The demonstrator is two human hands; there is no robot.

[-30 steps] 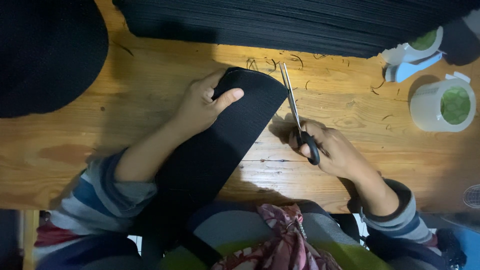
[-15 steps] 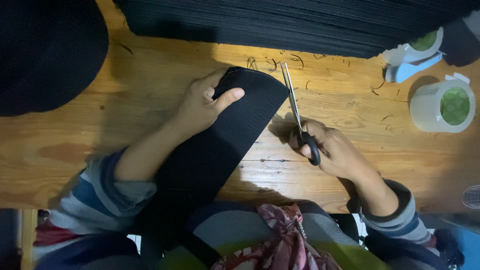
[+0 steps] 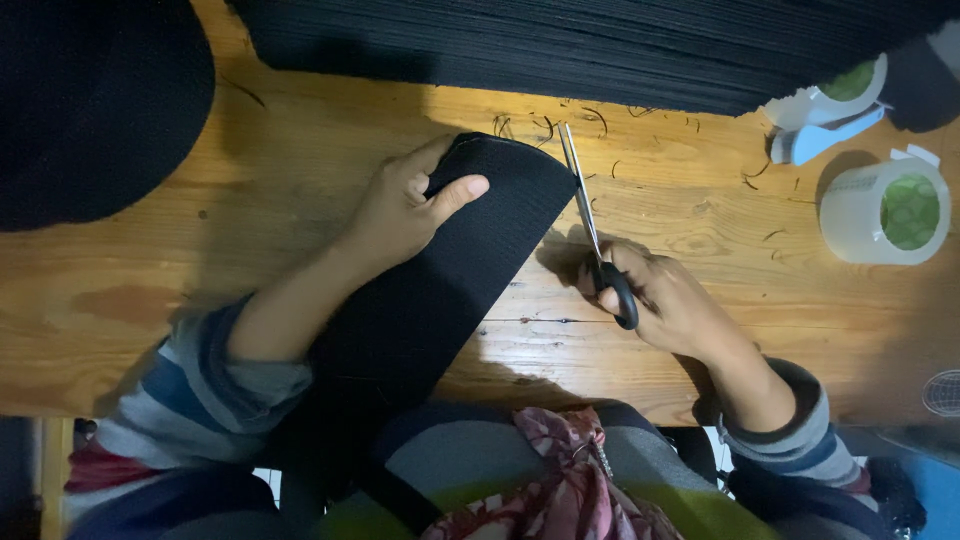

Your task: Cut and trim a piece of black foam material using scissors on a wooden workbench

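**Scissors at the strip's edge**

Your right hand [image 3: 665, 300] grips the black-handled scissors [image 3: 592, 228], blades nearly closed and pointing away along the black fabric strip [image 3: 450, 280]. Your left hand [image 3: 410, 205] presses flat on the strip's rounded far end, pinning it to the bench [image 3: 250, 150]. Farther right sits a white tape roll [image 3: 885, 212].

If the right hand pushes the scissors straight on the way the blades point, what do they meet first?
Probably the large black fabric along the table's far edge; the scissors in the right hand point up past the black strip. Depth is unclear.
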